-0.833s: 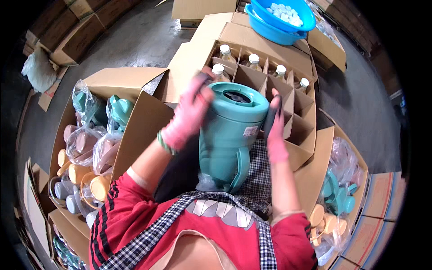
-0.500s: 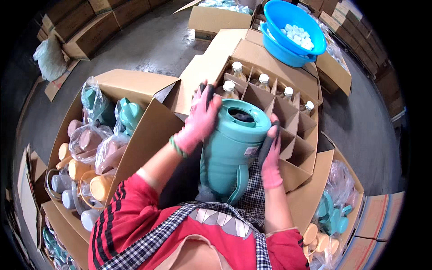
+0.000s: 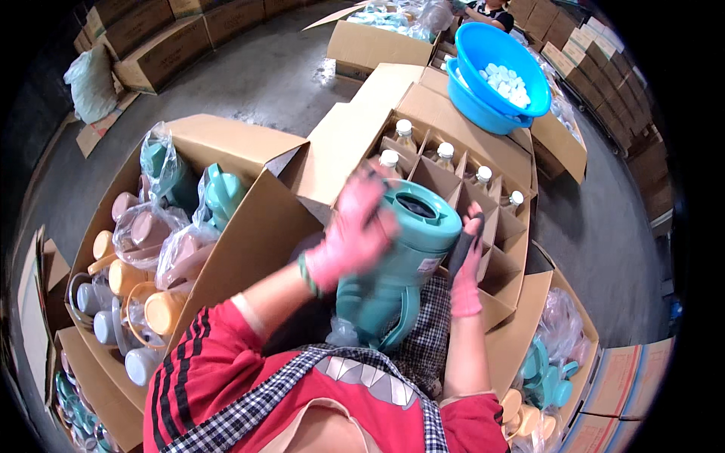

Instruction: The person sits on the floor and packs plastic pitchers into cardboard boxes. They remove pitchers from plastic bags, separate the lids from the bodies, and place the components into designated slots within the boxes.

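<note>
A teal vacuum jug (image 3: 389, 264) stands in my lap, tilted slightly, with its lidless round mouth up and its handle toward me. My left hand (image 3: 355, 230), in a pink glove, is at the jug's upper left side; motion smears its fingers. My right hand (image 3: 467, 264), in a pink glove with dark finger parts, is beside the jug's right rim with fingers stretched up; whether it touches is hard to tell. Clear plastic (image 3: 343, 332) shows at the jug's base. Beyond, a divided carton (image 3: 495, 257) holds several white-capped glass bottles (image 3: 444, 155).
At left, an open carton (image 3: 249, 241) holds bagged teal, mauve, yellow and grey jugs. Another carton (image 3: 529, 294) of jugs is at lower right. Stacked blue basins (image 3: 476, 90) hold white caps. A co-worker (image 3: 491, 13) is at the far top. Cartons (image 3: 166, 53) line the back.
My left hand has moved inward over the jug's upper side and is blurred. My right hand's fingers are straighter beside the rim. The view has shifted slightly, bringing a co-worker in at the top.
</note>
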Demonstrator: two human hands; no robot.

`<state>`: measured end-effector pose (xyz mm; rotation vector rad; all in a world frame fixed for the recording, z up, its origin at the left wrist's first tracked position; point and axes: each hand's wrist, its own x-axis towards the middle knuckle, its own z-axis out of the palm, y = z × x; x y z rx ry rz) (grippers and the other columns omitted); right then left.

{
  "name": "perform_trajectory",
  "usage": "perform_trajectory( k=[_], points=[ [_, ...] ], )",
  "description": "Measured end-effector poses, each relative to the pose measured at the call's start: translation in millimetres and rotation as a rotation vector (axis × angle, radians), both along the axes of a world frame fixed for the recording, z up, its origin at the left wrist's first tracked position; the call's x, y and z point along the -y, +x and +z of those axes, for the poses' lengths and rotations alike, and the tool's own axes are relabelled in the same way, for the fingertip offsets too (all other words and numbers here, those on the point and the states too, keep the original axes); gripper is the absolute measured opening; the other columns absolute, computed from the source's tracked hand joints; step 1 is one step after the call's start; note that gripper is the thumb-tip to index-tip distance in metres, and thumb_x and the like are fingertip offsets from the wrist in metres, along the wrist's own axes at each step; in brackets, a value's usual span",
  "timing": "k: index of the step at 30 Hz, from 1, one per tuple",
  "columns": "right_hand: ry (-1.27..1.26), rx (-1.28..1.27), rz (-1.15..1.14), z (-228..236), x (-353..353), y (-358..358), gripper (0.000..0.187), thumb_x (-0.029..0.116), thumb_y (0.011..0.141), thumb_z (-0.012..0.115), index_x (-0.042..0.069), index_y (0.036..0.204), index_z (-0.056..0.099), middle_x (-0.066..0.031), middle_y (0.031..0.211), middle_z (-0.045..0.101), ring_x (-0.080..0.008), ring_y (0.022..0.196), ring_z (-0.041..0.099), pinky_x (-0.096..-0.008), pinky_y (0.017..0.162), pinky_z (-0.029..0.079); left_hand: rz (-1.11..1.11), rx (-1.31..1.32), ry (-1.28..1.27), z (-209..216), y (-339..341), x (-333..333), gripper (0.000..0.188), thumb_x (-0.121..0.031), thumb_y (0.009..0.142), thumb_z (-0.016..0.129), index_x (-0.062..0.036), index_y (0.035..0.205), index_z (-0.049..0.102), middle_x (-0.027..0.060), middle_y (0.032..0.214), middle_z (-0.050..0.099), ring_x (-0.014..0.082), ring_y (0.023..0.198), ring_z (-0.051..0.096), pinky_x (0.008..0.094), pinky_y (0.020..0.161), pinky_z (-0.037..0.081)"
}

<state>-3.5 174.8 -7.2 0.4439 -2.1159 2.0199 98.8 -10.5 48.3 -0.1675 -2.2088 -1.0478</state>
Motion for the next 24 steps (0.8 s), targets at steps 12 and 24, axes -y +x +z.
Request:
perform_trajectory(
  k=[12, 24],
  points=[
    [-0.038, -0.018, 0.218, 18, 28, 1, 0.06, 0.052, 0.086, 0.037, -0.001, 0.111, 0.049, -0.0093, 0.108, 0.053, -0.0151, 0.099, 0.049, -0.0259, 0.088, 0.036, -0.2, 0.312, 0.689, -23, -32, 23, 0.029, -0.016, 0.079, 0.045, 0.0008, 0.103, 0.046, 0.0242, 0.105, 0.043, 0.04, 0.094, 0.042, 0.0435, 0.086, 0.034],
    [-0.126, -0.565, 0.267, 110, 35, 27, 0.076, 0.055, 0.076, 0.053, 0.003, 0.126, 0.03, -0.0152, 0.127, 0.034, -0.0274, 0.117, 0.036, -0.041, 0.098, 0.028, -0.078, -0.233, 0.057, 40, 2, 19, 0.057, -0.01, 0.053, 0.072, 0.0008, 0.105, 0.051, 0.0116, 0.101, 0.058, 0.0241, 0.096, 0.054, 0.0349, 0.087, 0.041]
  ],
)
